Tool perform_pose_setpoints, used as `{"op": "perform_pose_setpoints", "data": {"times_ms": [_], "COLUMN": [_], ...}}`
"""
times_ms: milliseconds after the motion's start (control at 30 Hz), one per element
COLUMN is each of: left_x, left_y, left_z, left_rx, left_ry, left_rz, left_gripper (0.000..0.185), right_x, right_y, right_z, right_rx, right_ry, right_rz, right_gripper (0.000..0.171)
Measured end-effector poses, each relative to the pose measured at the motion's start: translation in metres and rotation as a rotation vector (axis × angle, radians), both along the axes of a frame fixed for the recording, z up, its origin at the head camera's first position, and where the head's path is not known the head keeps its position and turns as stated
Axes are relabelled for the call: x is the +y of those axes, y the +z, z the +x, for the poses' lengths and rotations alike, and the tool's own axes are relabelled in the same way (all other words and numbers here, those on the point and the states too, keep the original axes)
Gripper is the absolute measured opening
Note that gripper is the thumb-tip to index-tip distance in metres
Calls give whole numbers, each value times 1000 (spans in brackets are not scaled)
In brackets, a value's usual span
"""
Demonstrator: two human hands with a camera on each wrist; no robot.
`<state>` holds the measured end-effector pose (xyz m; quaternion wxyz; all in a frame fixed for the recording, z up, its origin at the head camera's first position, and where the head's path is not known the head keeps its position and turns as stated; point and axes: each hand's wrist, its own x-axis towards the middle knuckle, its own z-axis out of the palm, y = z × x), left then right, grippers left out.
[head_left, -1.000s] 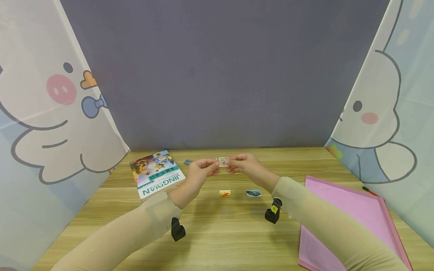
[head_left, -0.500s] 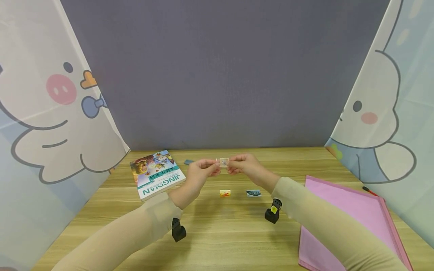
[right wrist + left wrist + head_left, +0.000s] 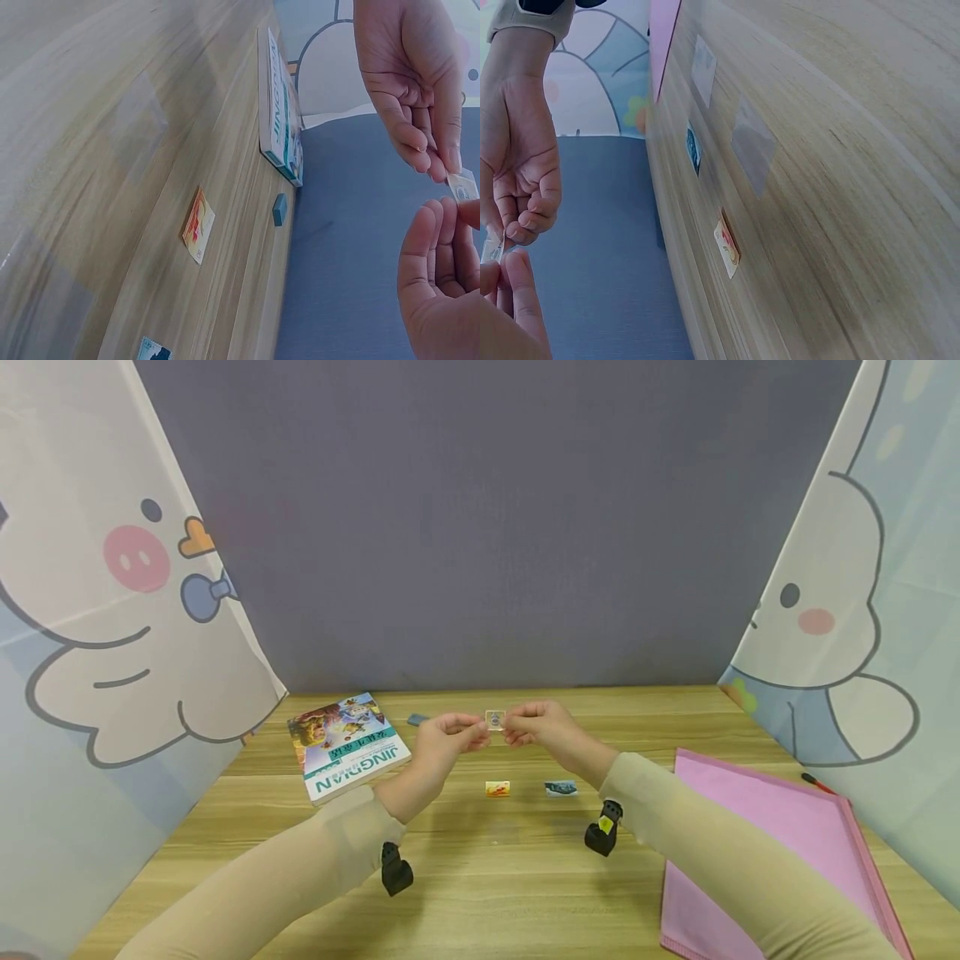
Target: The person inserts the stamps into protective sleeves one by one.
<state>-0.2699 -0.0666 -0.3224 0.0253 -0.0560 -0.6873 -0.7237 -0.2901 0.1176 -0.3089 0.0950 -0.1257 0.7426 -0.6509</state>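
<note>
A small pale postage stamp in a clear sleeve [image 3: 495, 720] is raised above the far part of the table. My left hand [image 3: 442, 745] pinches its left edge between thumb and fingers, and my right hand [image 3: 549, 728] pinches the right edge. The right wrist view shows the sleeved stamp [image 3: 463, 187] between both sets of fingertips, partly covered by them. On the table below lie a yellow-and-red stamp [image 3: 497, 789] and, to its right, a blue-green stamp [image 3: 561, 788]. Two clear plastic sleeves [image 3: 752, 146] lie flat nearer the front.
A thick illustrated book [image 3: 348, 747] lies at the left. Behind the left hand is a small blue block [image 3: 280, 210]. On the right is a pink pouch or tray [image 3: 772, 843], with a red-and-black thin tool [image 3: 817, 782] beside it. A grey panel [image 3: 495, 527] stands behind the table.
The sleeved stamp has turned slightly between my fingers, and its printed motif shows more clearly. My left fingertips have shifted a little to the right. Everything on the table stays put.
</note>
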Motion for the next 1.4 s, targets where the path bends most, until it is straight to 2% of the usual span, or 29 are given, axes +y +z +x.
{"op": "perform_pose_setpoints", "data": {"times_ms": [533,800,1100,1267,1400], "left_x": [0,0,-3,-6,-8], "left_y": [-1,-2,-3,-3,-5], "left_z": [0,0,-1,0,1], "left_rx": [1,-4,-20,-37,-47], "left_ry": [-1,8,40,41,35], "left_rz": [1,-1,-28,-42,-52], "left_gripper": [16,15,16,20,29], "right_x": [1,-1,2,0,-4], "right_y": [2,-1,0,-1,-4], "right_z": [-2,-2,-2,-1,1], "right_rx": [-22,-42,-48,-9,40], "right_ry": [21,23,68,69,60], "right_rz": [48,32,-16,11,35], "right_gripper": [24,25,35,48,48]}}
